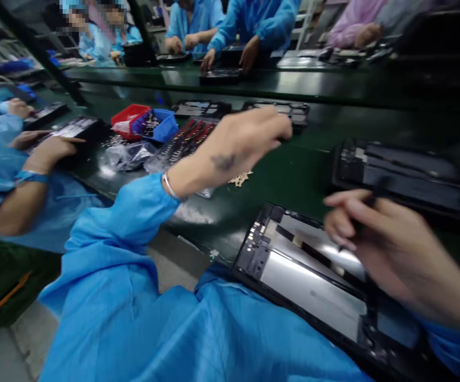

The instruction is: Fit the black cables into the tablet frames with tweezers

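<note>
One red bin, one blue bin counted. One opened device part-hidden by right hand; blurred dark tool gripped. Left hand curled, grip can't be told.

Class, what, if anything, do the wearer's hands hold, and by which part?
Right hand: a slim dark tool, blurred, around its middle. Left hand: cannot tell.

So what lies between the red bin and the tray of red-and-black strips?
In the head view, the blue bin, with small parts inside, lies between them.
</note>
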`<act>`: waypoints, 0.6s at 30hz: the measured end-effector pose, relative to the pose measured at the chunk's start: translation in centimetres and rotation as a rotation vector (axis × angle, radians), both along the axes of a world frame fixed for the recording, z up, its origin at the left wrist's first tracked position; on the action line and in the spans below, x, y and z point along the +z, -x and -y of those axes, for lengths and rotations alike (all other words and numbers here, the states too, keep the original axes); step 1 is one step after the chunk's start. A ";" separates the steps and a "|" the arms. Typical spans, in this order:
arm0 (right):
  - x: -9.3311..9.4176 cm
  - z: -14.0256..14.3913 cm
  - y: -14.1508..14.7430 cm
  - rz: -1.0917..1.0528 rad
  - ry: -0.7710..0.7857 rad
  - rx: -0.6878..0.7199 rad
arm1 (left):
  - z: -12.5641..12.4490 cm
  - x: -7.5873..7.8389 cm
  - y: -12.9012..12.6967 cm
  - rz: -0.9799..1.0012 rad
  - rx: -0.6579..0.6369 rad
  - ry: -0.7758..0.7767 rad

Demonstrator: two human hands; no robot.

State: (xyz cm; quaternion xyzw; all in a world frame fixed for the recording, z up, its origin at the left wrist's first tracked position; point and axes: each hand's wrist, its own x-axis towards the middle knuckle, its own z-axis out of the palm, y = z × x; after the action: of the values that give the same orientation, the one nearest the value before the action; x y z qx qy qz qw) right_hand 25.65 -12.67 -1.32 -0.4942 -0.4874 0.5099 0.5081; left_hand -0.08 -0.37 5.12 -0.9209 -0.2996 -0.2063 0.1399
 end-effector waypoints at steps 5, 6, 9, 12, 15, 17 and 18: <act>-0.4 -0.2 2.1 -0.413 0.220 0.121 | 4.7 -3.8 -4.8 -0.133 -0.654 -0.567; -0.5 0.0 1.9 -0.414 0.216 0.084 | 4.7 -4.4 -5.2 -0.090 -0.731 -0.665; -0.8 0.4 1.1 -0.352 0.194 0.006 | 4.2 -5.0 -5.9 -0.020 -0.806 -0.735; -1.0 0.4 0.6 -0.279 0.144 -0.016 | 4.0 -4.8 -6.3 -0.025 -0.826 -0.717; -1.0 0.1 0.5 -0.174 0.054 -0.033 | 4.1 -4.9 -6.4 -0.001 -0.840 -0.668; -0.9 0.0 0.6 -0.038 -0.052 -0.063 | 4.1 -5.1 -6.4 0.081 -0.809 -0.553; -0.8 -0.1 0.6 0.050 -0.116 -0.078 | 4.1 -5.2 -6.3 0.127 -0.760 -0.490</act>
State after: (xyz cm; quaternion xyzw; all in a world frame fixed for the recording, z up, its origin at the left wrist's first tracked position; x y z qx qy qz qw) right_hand 25.09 -12.60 -2.11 -0.4954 -0.5089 0.4481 0.5430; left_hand 6.24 -4.48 -0.03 -0.8907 0.1093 -0.3640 0.2494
